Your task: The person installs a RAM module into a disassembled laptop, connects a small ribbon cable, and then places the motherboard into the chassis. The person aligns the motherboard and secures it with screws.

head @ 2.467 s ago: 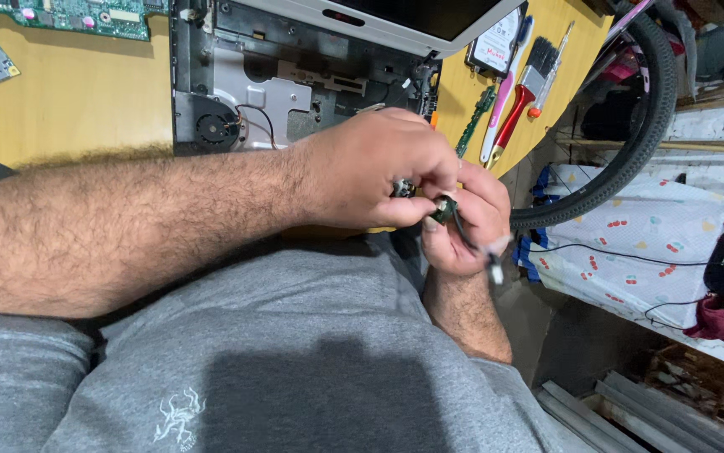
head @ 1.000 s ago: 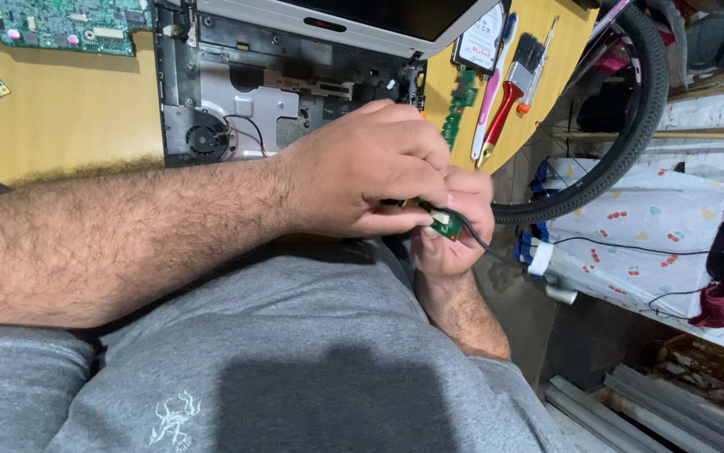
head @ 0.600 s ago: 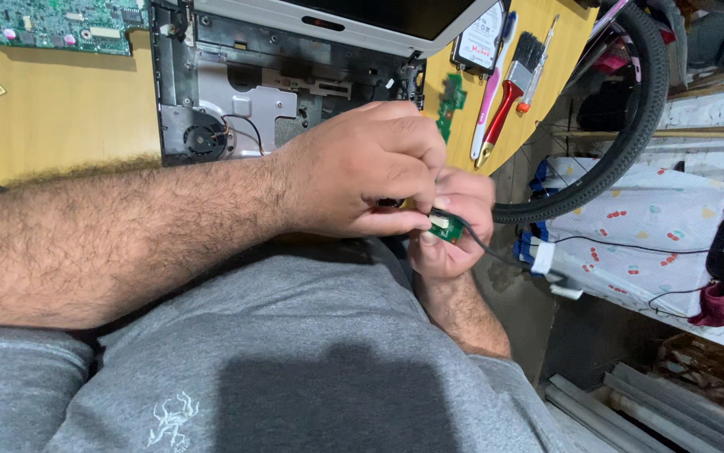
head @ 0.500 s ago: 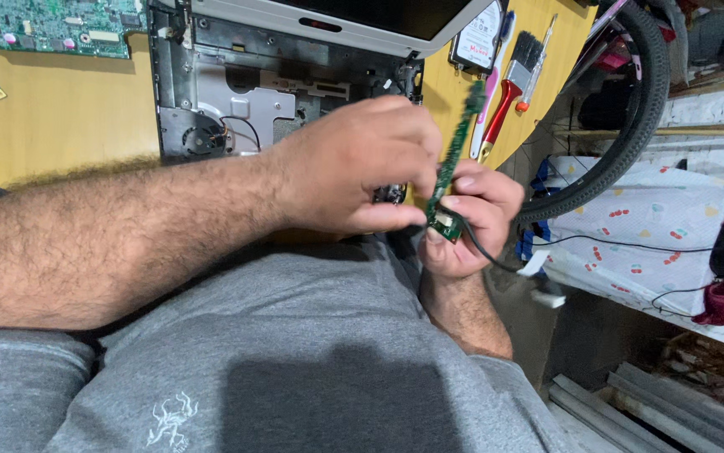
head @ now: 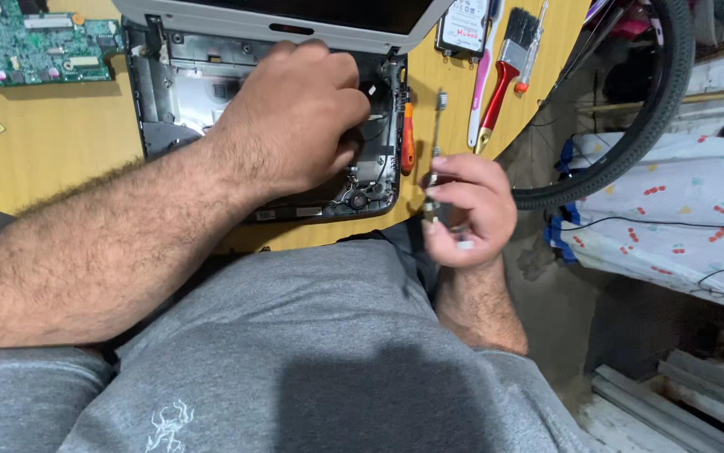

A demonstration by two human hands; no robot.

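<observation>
Narrow circuit strip (head: 435,143) pinched btwn right hand (head: 468,211) fingertips (head: 444,200).

A round yellow wooden table (head: 60,143) stands beside a cherry-print white cloth (head: 672,210).

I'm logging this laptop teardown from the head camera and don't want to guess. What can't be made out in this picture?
- Head view: the left hand covers the middle of the opened laptop base; what its fingers touch is hidden.
- The narrow strip part in the right hand is seen edge-on, too thin to identify.
- The green circuit board and the paintbrush are cut off by the top edge.
</observation>
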